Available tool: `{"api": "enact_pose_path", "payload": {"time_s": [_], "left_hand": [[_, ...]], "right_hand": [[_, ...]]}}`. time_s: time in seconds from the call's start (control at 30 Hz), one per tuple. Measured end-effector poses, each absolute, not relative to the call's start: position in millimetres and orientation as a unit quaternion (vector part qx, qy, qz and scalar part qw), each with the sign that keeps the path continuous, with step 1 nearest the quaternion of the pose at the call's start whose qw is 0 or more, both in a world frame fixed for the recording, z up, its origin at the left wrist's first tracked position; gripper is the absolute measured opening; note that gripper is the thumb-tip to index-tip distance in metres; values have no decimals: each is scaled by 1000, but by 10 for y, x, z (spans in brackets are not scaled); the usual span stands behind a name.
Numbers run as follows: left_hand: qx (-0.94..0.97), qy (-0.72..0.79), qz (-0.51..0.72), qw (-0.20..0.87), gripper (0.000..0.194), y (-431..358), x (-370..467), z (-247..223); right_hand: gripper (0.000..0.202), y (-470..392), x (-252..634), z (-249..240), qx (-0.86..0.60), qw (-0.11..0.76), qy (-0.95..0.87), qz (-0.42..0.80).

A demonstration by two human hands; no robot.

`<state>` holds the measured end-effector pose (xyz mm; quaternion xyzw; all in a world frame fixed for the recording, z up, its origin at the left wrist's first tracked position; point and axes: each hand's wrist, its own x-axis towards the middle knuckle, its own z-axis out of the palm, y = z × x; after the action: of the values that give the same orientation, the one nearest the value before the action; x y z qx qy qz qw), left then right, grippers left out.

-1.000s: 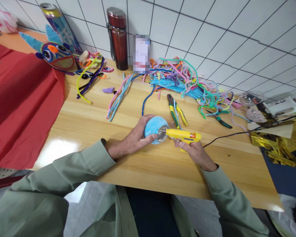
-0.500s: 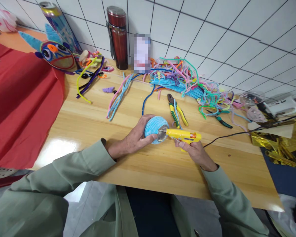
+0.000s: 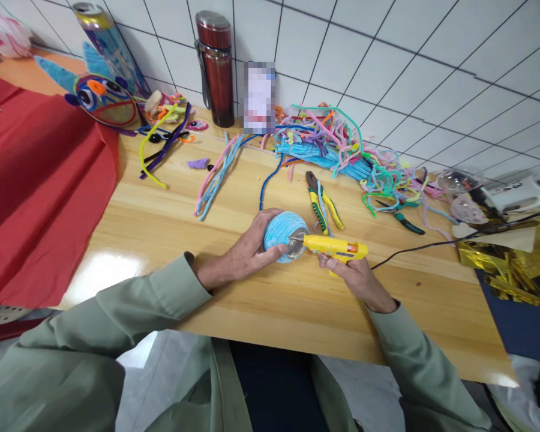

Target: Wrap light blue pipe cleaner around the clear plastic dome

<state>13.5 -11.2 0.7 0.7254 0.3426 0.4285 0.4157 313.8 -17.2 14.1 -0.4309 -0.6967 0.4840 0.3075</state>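
Note:
My left hand (image 3: 254, 249) is closed around a ball (image 3: 281, 231) wound with light blue pipe cleaner. A bare, greyish clear patch shows on the ball's right side. In my right hand (image 3: 353, 273) is a yellow hot glue gun (image 3: 333, 245), its fingers wrapped round the handle. The metal nozzle points left at the bare patch; whether it touches cannot be made out. A dark blue pipe cleaner (image 3: 270, 180) runs along the table up to the left hand's fingertips. Just beyond the glue gun lie green-and-yellow pliers (image 3: 319, 204) with a light blue strand across them.
A heap of coloured pipe cleaners (image 3: 333, 144) lies along the tiled wall beside a red thermos (image 3: 216, 72) and a phone (image 3: 258, 99). A decorated face craft (image 3: 103, 99) and red cloth (image 3: 49, 192) are left. Small cutters (image 3: 407, 222), a black cord (image 3: 427, 245) and gold foil (image 3: 513, 270) are right.

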Motion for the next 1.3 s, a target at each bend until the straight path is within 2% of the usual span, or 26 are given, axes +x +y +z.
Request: {"api": "enact_pose_path", "payload": {"time_s": [1.3], "left_hand": [[730, 345, 432, 402, 65, -99, 129, -43]], "right_hand": [[48, -153, 3076, 224, -441, 296, -692, 489]]}}
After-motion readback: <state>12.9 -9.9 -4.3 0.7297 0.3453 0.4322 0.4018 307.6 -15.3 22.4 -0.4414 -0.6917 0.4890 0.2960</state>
